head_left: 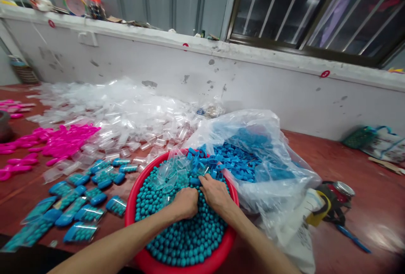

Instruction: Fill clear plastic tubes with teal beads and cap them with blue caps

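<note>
A red basin [233,198] full of teal beads [190,246] stands in front of me. Clear plastic cases [169,173] lie on the beads at its left back, and blue plastic caps [202,158] are heaped at its back rim. My left hand [186,203] is closed in a fist low over the beads; what it grips is hidden. Beside it, my right hand [215,192] has curled fingers at the near edge of the blue caps. Whatever lies between those fingers does not show clearly.
Bead-filled cases with blue caps [90,213] lie left of the basin. Behind them are bright pink plastic pieces [69,139] and a big heap of clear cases [126,105]. An open plastic bag [268,122] of blue caps leans at the right, near a red-and-black device [341,194].
</note>
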`<action>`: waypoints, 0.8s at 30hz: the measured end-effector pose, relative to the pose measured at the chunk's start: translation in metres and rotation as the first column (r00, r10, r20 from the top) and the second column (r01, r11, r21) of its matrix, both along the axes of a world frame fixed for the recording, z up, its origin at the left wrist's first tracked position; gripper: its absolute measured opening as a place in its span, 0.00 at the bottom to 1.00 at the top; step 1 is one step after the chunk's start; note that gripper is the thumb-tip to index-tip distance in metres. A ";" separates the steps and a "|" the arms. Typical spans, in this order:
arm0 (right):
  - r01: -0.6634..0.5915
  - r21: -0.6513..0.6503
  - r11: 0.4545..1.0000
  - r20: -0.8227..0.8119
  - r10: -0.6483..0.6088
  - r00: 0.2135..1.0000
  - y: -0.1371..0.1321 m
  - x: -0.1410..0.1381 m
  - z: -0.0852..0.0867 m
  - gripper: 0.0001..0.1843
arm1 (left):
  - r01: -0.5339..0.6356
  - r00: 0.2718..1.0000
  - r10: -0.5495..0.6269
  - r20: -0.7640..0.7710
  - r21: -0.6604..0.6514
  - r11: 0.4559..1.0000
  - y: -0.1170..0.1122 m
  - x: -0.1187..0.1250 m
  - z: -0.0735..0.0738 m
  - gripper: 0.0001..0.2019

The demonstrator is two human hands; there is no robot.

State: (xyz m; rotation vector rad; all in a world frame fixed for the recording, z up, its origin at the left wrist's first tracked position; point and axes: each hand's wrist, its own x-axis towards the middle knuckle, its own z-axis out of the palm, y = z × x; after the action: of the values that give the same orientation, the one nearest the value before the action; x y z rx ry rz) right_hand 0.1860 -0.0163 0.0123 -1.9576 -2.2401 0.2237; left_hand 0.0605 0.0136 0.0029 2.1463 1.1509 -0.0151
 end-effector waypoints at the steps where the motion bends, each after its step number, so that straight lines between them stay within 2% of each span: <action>1: -0.007 -0.005 1.000 0.005 0.007 1.000 0.004 -0.002 -0.001 0.11 | -0.055 0.998 0.056 0.036 -0.031 0.998 -0.001 -0.001 -0.004 0.06; 3: -0.016 -0.004 1.000 -0.010 0.016 1.000 0.010 -0.002 0.000 0.09 | -0.128 0.987 0.139 0.084 -0.124 0.984 -0.001 -0.005 -0.009 0.04; 5: -0.022 0.004 1.000 -0.032 0.022 0.999 0.010 0.001 0.002 0.09 | -0.152 0.967 0.198 0.162 -0.261 0.953 0.000 -0.010 -0.013 0.02; 8: 0.025 0.050 0.998 -0.092 -0.020 0.996 0.004 0.009 0.007 0.12 | -0.163 0.913 0.308 0.267 -0.454 0.876 0.002 -0.013 -0.015 0.02; 11: 0.098 0.109 0.989 -0.244 -0.069 0.967 -0.005 0.017 0.011 0.11 | -0.145 0.853 0.407 0.326 -0.602 0.786 0.003 -0.012 -0.014 0.06; 14: 0.106 0.067 0.992 -0.397 -0.071 0.915 -0.011 0.020 0.009 0.13 | -0.100 0.809 0.469 0.354 -0.704 0.703 0.004 -0.010 -0.015 0.09; 16: 0.100 0.041 0.994 -0.422 -0.074 0.904 -0.013 0.020 0.004 0.15 | -0.090 0.791 0.499 0.354 -0.739 0.667 0.005 -0.008 -0.017 0.10; 20: 0.085 0.026 0.996 -0.409 -0.067 0.910 -0.013 0.019 -0.005 0.17 | -0.115 0.758 0.546 0.357 -0.751 0.651 0.003 -0.007 -0.020 0.11; 24: 0.041 0.038 0.998 -0.405 -0.022 0.914 -0.017 0.020 -0.004 0.15 | -0.138 0.713 0.560 0.423 -0.699 0.702 -0.001 -0.010 -0.022 0.11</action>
State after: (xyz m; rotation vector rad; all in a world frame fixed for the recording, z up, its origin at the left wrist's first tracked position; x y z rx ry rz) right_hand 0.2058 -0.0330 0.0088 -1.7297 -1.9262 0.5167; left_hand 0.0509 0.0127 -0.0188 1.1382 0.9687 0.4081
